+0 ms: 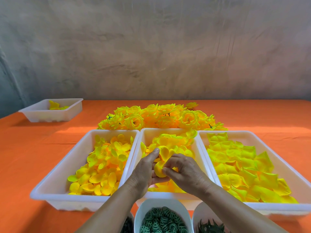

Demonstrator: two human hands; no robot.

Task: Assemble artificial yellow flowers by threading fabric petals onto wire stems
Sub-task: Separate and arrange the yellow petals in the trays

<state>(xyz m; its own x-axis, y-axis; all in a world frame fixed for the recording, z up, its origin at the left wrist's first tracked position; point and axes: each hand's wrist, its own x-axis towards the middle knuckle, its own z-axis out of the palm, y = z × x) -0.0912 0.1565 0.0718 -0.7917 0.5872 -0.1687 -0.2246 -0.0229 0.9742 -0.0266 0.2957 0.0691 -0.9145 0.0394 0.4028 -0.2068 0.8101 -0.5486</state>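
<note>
Both hands meet above the middle white tray [146,133], which holds yellow fabric petals. My left hand [145,170] cups a partly built yellow flower [162,161] from below, thumb raised against its upper petal. My right hand [182,169] pinches the flower's lower petals with thumb and fingertips. No wire stem shows; the hands and petals hide the flower's centre. A heap of finished yellow flowers [161,117] lies on the orange table behind the trays.
A left tray [55,172] holds small round petals and a right tray [252,133] holds large flat ones. Near the front edge stand a cup of green plastic rings [162,219] and a cup of dark green leaf parts [210,227]. A small tray [50,113] sits far left.
</note>
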